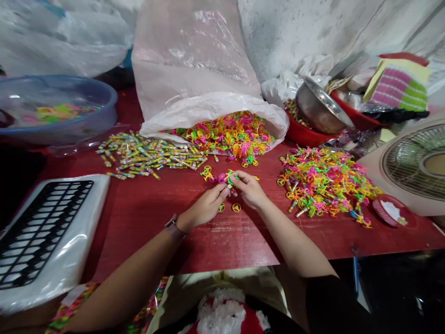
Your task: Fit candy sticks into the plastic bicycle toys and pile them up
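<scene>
My left hand (206, 204) and my right hand (253, 191) meet over the middle of the red table, both closed in a fingertip pinch. Between them is a small green plastic toy piece (231, 180), partly covered by the fingers, with a pale bit at its lower end. Just beyond the fingertips lies a yellow toy bicycle (207, 174), with a purple wheel (221, 177) beside it. Nearer me are a yellow wheel (236, 208) and a yellow-green wheel (221, 208), loose on the tabletop.
Wrapped sticks (156, 155) are heaped at the back left. Colourful plastic parts spill from a white sack (198, 51). On the right are a pile of toys with sticks (327, 181), a small basket (385, 211), a fan (417, 162) and a steel bowl (321, 109). A blue basin (104, 106) and black rack (41, 227) stand left.
</scene>
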`<state>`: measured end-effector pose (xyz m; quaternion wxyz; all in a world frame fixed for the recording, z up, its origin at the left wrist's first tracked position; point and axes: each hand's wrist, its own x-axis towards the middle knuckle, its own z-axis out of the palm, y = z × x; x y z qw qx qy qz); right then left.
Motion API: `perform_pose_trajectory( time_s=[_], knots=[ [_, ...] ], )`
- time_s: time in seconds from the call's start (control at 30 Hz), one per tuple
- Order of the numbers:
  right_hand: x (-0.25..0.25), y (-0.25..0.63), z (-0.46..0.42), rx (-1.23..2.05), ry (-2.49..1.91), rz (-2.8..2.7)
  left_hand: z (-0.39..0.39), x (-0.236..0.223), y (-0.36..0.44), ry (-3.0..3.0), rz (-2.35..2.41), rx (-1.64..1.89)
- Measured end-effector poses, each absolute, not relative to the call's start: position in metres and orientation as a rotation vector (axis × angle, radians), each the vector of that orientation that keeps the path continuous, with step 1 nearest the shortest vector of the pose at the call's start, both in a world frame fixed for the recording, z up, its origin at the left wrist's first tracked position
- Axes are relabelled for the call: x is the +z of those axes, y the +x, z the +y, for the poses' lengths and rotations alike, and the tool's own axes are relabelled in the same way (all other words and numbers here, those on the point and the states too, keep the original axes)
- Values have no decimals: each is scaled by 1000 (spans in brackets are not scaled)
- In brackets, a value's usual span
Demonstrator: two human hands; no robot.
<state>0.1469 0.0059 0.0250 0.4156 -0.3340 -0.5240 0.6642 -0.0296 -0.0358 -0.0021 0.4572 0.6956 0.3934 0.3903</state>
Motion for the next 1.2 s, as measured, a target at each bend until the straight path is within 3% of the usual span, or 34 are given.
perform_pose_trajectory(
  time_s=[0.57,0.8,0.97,1.03,1.1,1.2],
  knots=[
    [19,145,4,1728,-885,-1174,-34,-8,-34,1734,1025,988],
    [16,130,-8,823,-1066,-1646,-28,-19,-28,1631,1045,1031],
    [40,155,2,602,-1080,-1686,-24,-4,-38,1766,1144,1017],
    [64,190,11,336,-1133,-1548,-16,5,-54,1909,1339,1078],
    [87,229,19,-134,-1231,-1304,-6,10,-76,1968,1686,1114],
    [101,258,25,-599,-1292,-1146,9,5,-106,1880,2111,967]
  ],
)
